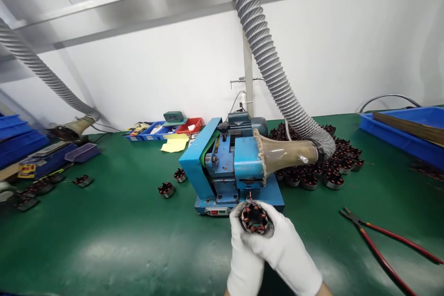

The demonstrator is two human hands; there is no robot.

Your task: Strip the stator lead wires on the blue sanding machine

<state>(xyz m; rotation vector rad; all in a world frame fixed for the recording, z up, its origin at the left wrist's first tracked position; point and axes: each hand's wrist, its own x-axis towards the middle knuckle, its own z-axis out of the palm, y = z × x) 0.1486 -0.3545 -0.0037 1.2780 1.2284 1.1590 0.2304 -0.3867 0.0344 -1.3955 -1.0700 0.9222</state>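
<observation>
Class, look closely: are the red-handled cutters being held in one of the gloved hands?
No: the red-handled cutters lie on the green table, while both hands hold a copper-wound stator.

Both hands wear white gloves and meet low in the middle of the view, just in front of the blue machine (229, 166). The left hand (243, 254) rises from below, fingers curled upward around the left side of a stator (255, 218). The right hand (287, 254) comes in from the lower right, its fingers wrapped over the stator's right side and underside. The two hands press together, cupping the stator between them with its open face turned toward the camera. Bare wrists show at the bottom edge.
</observation>
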